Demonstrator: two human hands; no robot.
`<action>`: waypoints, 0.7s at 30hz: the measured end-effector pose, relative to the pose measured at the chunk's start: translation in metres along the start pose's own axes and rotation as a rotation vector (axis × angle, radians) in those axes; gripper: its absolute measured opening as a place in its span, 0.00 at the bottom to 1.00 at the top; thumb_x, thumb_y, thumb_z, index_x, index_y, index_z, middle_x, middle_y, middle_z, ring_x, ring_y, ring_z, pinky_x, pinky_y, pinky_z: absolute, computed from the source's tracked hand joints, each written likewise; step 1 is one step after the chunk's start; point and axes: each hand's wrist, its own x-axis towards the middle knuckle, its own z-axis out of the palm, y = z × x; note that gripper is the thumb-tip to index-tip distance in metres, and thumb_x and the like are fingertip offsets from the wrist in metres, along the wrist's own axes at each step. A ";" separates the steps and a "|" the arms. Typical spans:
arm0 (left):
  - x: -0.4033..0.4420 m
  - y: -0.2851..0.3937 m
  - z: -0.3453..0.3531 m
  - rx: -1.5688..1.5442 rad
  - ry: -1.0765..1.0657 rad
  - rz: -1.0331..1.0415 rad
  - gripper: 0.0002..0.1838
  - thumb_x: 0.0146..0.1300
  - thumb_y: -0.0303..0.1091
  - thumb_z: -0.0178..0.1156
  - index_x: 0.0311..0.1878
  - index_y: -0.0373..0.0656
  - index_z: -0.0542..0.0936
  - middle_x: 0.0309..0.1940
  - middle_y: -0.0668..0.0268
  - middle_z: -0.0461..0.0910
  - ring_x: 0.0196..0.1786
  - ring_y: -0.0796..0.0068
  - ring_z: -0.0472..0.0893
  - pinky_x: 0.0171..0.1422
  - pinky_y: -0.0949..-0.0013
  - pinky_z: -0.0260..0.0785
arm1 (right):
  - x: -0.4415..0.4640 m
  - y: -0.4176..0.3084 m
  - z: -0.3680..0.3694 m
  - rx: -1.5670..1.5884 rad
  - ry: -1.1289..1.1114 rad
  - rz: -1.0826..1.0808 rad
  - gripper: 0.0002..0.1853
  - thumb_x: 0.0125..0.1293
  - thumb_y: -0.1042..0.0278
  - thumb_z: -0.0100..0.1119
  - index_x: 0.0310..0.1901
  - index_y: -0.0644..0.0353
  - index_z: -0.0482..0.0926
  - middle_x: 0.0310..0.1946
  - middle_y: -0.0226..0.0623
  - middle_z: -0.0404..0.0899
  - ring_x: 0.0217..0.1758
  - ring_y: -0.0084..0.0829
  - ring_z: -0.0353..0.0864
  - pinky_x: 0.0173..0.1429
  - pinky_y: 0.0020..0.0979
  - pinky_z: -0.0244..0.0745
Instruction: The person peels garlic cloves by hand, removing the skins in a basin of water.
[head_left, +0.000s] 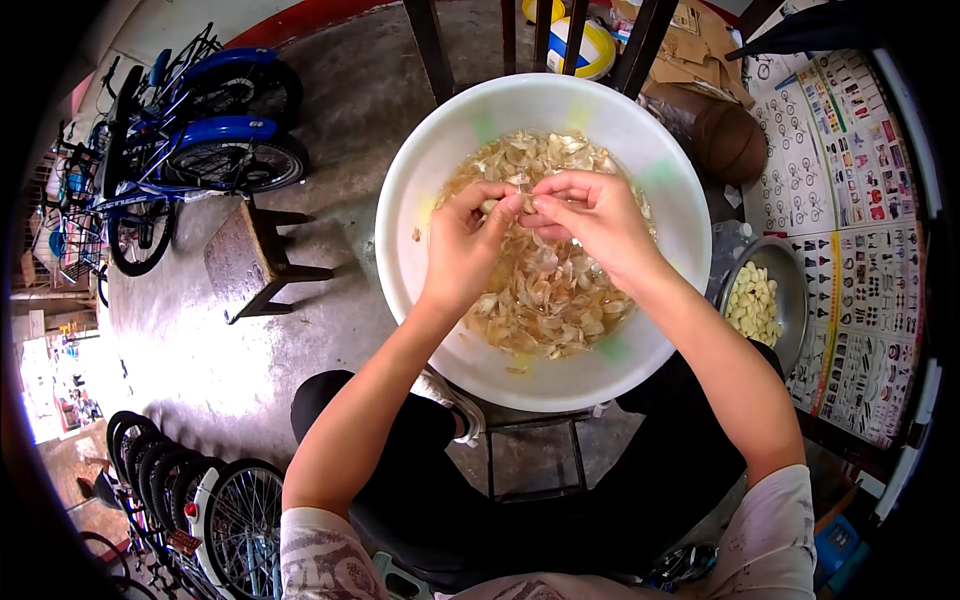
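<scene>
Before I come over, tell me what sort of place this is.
Probably a bicycle shop or repair space: blue bicycles stand at upper left, more bicycles line the lower left, and a printed sheet at right shows bicycles and parts.

"What sort of place are we seeing?"

"It's looking like a bicycle shop or a repair workshop; I'm not managing to tell which."

"What is giving it away?"

"Blue bicycles (230, 128) are standing well left of the left hand (458, 240), and a row of wheels (158, 475) is lining up nearer the body there."

"What is showing beyond the right hand (605, 215)?"

"Charts (870, 270) are displaying rows of small bicycles and parts, and bare concrete floor (350, 120) is running past the left hand."
</scene>
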 end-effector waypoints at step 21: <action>-0.008 0.006 0.002 0.439 -0.073 0.284 0.11 0.68 0.26 0.61 0.51 0.33 0.81 0.41 0.62 0.80 0.39 0.74 0.80 0.43 0.71 0.73 | 0.002 0.012 0.006 -0.286 0.129 -0.320 0.09 0.62 0.83 0.60 0.44 0.67 0.76 0.30 0.34 0.83 0.31 0.19 0.83 0.36 0.22 0.78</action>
